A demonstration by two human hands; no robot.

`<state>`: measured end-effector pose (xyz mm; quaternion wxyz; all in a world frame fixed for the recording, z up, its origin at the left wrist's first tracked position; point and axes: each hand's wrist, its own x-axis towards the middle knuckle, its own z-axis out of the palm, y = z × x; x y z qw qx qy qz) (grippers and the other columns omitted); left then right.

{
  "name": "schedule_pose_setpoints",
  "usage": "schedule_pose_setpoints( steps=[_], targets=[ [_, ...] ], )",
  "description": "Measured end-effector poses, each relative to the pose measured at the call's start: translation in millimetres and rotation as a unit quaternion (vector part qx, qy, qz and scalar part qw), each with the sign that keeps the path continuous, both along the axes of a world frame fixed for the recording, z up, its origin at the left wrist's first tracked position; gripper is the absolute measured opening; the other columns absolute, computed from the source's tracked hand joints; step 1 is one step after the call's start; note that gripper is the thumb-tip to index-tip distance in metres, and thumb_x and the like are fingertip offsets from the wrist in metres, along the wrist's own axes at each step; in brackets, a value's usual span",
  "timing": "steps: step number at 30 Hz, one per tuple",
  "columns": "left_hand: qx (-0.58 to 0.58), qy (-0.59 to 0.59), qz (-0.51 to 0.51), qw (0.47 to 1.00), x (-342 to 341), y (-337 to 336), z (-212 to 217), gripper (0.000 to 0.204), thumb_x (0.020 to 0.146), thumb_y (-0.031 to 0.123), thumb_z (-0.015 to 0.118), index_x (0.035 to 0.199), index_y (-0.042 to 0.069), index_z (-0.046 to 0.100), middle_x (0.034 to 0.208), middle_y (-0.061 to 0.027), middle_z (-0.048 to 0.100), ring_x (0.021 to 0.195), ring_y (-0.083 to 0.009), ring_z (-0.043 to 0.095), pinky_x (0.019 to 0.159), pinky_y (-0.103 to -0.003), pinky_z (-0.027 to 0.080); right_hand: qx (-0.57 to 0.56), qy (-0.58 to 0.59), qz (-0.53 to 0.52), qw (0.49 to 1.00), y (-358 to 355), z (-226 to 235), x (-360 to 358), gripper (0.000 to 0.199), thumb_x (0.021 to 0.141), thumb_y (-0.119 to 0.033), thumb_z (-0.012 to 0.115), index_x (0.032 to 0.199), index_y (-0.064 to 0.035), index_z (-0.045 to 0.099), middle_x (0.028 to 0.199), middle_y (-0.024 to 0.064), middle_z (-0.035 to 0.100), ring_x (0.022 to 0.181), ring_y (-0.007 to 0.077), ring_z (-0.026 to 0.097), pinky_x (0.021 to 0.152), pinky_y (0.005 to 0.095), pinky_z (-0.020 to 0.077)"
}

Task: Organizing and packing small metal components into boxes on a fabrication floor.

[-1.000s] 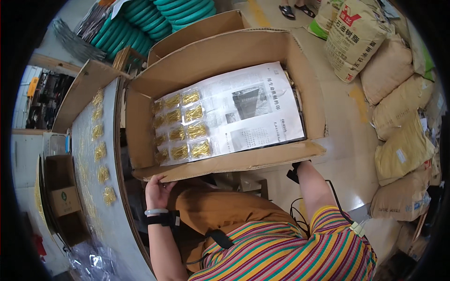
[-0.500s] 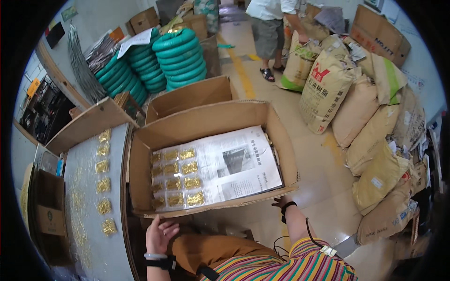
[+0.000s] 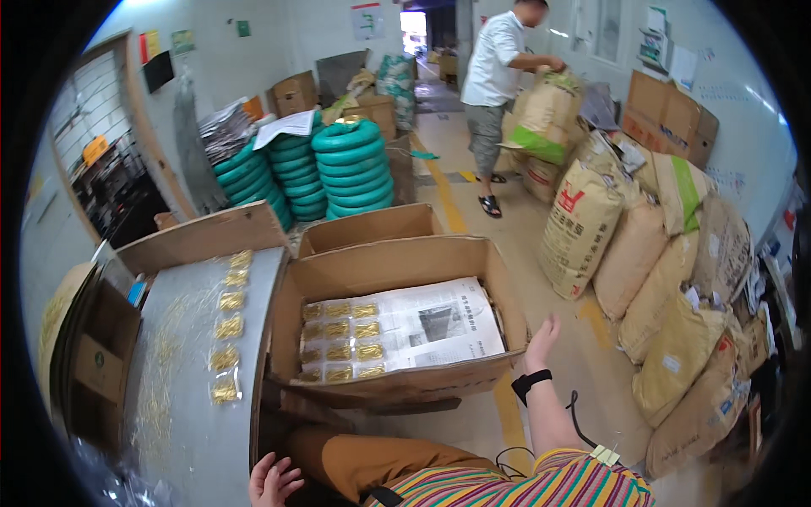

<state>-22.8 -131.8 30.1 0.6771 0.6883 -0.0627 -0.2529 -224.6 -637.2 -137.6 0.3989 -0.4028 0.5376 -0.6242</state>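
A large open cardboard box point(image 3: 397, 395) stands before me. Inside lies a sheet of newspaper point(image 3: 469, 317) with rows of small clear packets of gold-coloured pieces point(image 3: 338, 350) on its left part. Beside the box's right front corner my right hand point(image 3: 541, 345) is raised with fingers stretched out, holding nothing; whether it touches the cardboard I cannot tell. My left hand point(image 3: 272, 482) is low at the bottom edge, near the grey worktable point(image 3: 194, 439), its fingers loosely bent and apart. More such packets point(image 3: 225, 358) lie in a column on that table, beside scattered thin gold-coloured pieces point(image 3: 160, 372).
Behind the box are another cardboard box point(image 3: 372, 226) and stacks of green-wrapped rings point(image 3: 353, 169). Full sacks point(image 3: 583, 220) line the right side. Further back, a person point(image 3: 494, 76) in a white shirt grips an upright sack point(image 3: 545, 118). A wooden board point(image 3: 211, 226) edges the table.
My view has tilted up. My left hand has left the box's front edge and dropped lower. My right hand has come up beside the box's right corner. The other person has lifted a sack.
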Motion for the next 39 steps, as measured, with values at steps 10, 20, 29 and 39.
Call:
schedule_pose_setpoints(
  steps=[10,20,29,39],
  targets=[
    [-0.056,-0.153,0.201,0.966,-42,93,-13,0.03,0.099,0.008,0.053,0.127,-0.005,0.056,0.116,-0.0173,0.066,0.1,-0.0233,0.067,0.084,-0.034,0.058,-0.281,0.101,0.452,0.841,115,168,151,0.028,0.094,-0.003,0.053,0.122,-0.0004,0.058,0.124,0.012,0.058,0.118,0.022,0.053,0.102,0.035,0.0409],
    [0.21,-0.269,0.408,0.847,-67,142,-19,0.016,0.09,-0.001,0.064,0.105,-0.004,0.068,0.097,-0.0136,0.071,0.086,-0.0189,0.071,0.077,-0.029,0.056,-0.519,0.179,0.718,0.428,326,213,324,0.015,0.085,-0.003,0.066,0.101,-0.0034,0.067,0.1,0.0135,0.067,0.089,0.0321,0.065,0.077,0.0381,0.0533],
    [0.252,-0.243,0.46,0.816,-70,162,-20,0.017,0.093,0.004,0.062,0.106,-0.004,0.068,0.098,-0.0104,0.069,0.088,-0.0148,0.065,0.079,-0.027,0.052,0.012,0.112,0.762,0.638,268,143,376,0.02,0.096,-0.016,0.061,0.101,0.0026,0.067,0.08,0.0061,0.066,0.06,0.0103,0.063,0.051,0.024,0.053],
    [0.308,-0.328,0.383,0.806,-31,153,-16,0.015,0.089,0.0,0.063,0.102,-0.003,0.069,0.098,-0.0135,0.07,0.089,-0.0225,0.067,0.081,-0.031,0.052,0.161,0.182,0.812,0.53,271,156,416,0.028,0.097,-0.022,0.061,0.101,0.0058,0.063,0.086,0.0093,0.066,0.067,0.0138,0.065,0.055,0.0257,0.0548]
  ],
)
